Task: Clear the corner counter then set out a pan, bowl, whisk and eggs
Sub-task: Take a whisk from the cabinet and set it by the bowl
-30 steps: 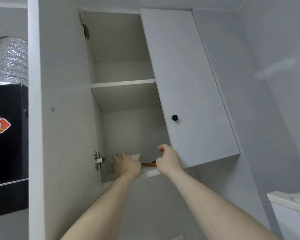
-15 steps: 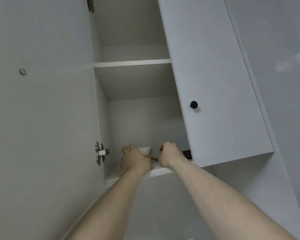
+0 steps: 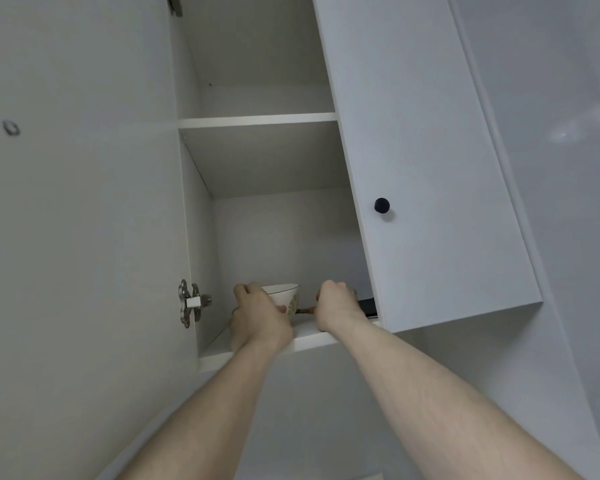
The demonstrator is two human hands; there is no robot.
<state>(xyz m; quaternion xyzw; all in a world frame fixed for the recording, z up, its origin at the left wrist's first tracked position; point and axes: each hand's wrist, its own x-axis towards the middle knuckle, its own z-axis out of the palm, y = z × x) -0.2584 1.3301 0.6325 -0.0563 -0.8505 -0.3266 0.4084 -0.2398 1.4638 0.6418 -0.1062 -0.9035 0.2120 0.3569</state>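
I look up into an open white wall cupboard. A white bowl (image 3: 286, 296) with a dark rim line and a floral pattern stands on the bottom shelf (image 3: 307, 336). My left hand (image 3: 257, 317) grips the bowl from its left side, fingers curled over the rim. My right hand (image 3: 336, 306) is curled round the wooden handle (image 3: 307, 310) of a pan; the pan's black edge (image 3: 368, 307) shows just right of that hand, mostly hidden behind the shut cupboard door. Whisk and eggs are out of sight.
The left cupboard door (image 3: 84, 202) stands swung open beside my left arm, its metal hinge (image 3: 189, 304) close to the bowl. The right door (image 3: 430, 185) with a black knob (image 3: 381, 205) is closed. An upper shelf (image 3: 257, 119) sits above.
The view has tilted up and moved closer to the cupboard. Both hands stay on the bottom shelf; the left hand has settled more firmly round the bowl.
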